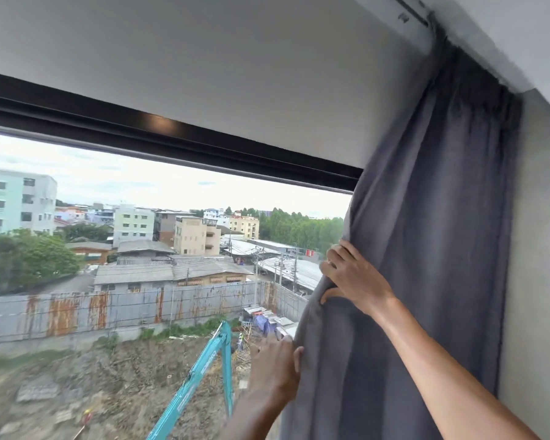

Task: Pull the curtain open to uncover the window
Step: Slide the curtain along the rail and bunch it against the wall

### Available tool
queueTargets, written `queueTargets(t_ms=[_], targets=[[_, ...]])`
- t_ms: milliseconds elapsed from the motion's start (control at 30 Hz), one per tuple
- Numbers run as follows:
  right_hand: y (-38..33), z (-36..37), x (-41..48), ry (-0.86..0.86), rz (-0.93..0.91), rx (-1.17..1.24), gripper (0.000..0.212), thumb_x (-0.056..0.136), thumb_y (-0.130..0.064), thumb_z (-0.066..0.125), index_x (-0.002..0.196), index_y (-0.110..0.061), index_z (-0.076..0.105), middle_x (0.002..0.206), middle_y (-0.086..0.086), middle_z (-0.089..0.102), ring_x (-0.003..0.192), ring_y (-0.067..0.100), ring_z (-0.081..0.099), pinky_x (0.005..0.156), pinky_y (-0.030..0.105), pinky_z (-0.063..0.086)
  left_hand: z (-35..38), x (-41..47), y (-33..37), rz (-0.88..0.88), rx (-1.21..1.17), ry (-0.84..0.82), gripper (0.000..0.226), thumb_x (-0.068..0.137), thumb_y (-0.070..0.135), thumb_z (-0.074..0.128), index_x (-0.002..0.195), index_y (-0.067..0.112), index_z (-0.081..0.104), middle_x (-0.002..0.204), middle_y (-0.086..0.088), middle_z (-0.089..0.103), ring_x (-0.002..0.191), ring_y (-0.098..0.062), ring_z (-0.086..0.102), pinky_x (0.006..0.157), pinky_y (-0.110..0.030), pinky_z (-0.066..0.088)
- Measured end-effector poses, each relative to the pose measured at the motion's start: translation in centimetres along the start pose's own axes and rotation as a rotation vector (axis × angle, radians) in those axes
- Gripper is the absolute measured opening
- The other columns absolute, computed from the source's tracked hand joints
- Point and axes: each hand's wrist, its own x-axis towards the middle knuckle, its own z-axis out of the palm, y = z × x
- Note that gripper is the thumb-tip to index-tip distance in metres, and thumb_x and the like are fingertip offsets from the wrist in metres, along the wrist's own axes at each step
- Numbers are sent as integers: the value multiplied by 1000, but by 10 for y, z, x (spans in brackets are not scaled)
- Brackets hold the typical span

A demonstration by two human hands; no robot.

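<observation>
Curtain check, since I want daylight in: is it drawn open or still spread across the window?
Open: curtain bunched at the right wall, window uncovered.

Bright overcast daylight floods in through the window (172,249), its sky nearly blown out; the lower-left ground smears with blur, and straight edges bow from wide-angle distortion.

On my feed: left hand (275,366) and right hand (354,277), both forearms bare, unsleeved; narrow ring band on one right-hand finger.
</observation>
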Motion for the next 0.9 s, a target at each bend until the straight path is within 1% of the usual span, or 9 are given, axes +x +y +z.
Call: queueTargets(t_ms=[100, 167, 333, 500, 600, 700, 733, 800, 900], targets=[[-12, 19, 2, 8, -23, -40, 68, 68, -76, 62, 92, -13, 65, 101, 10, 67, 109, 30, 64, 116, 45, 42, 23, 0, -7, 28, -2, -161, 46, 100, 45, 36, 139, 20, 39, 153, -21, 32, 139, -35, 38, 110, -48, 31], [-14, 30, 2, 14, -23, -52, 70, 60, -75, 71, 90, -13, 66, 99, 9, 67, 107, 29, 65, 115, 44, 43, 34, 2, -12, 54, -20, -189, 49, 100, 45, 37, 143, 22, 32, 155, -21, 28, 140, -36, 37, 110, -46, 33], [-10, 45, 1, 50, -26, -63, 71, 51, -71, 80, 85, -9, 67, 97, 11, 69, 107, 32, 67, 111, 47, 47, 49, -1, -39, 154, 5, -118, 56, 100, 44, 39, 150, 22, 25, 150, -7, 35, 134, -27, 42, 112, -44, 35], [-12, 45, -3, -22, 5, -30, 70, 51, -64, 84, 86, -6, 70, 100, 14, 71, 110, 35, 67, 111, 50, 47, 45, -12, -54, 200, 11, -55, 59, 101, 44, 37, 153, 21, 20, 159, -8, 27, 145, -27, 30, 120, -42, 26], [-18, 40, -3, -79, 45, -31, 67, 61, -60, 82, 96, -4, 70, 113, 17, 69, 123, 37, 60, 119, 50, 36, 28, -19, -60, 219, 45, -20, 62, 101, 45, 37, 154, 19, 17, 161, -9, 24, 147, -26, 24, 122, -40, 21], [-22, 37, -3, -153, 71, -23, 66, 82, -56, 66, 121, -3, 60, 139, 19, 53, 144, 36, 35, 129, 47, 5, 2, -26, -68, 218, 70, 12, 64, 101, 46, 36, 154, 17, 15, 161, -12, 24, 148, -27, 22, 122, -40, 18], [-22, 32, -5, -184, 75, -19, 65, 84, -55, 64, 124, -4, 58, 142, 19, 49, 146, 36, 31, 129, 46, 1, -9, -29, -70, 215, 69, 12, 65, 101, 47, 36, 154, 17, 14, 161, -13, 22, 149, -27, 20, 122, -41, 18], [-26, 20, -12, -208, 95, 14, 61, 86, -52, 64, 125, -5, 56, 142, 19, 48, 146, 36, 29, 127, 45, 1, -30, -36, -76, 188, 29, 1, 68, 100, 51, 33, 154, 17, 12, 162, -12, 19, 149, -27, 19, 122, -44, 17], [-46, 7, -28, -214, 120, 111, 50, 94, -42, 63, 129, -9, 51, 139, 17, 50, 145, 36, 32, 126, 41, 9, -58, -53, -87, 157, -28, 5, 69, 99, 56, 29, 154, 18, 14, 163, -10, 19, 149, -27, 19, 122, -46, 17]])
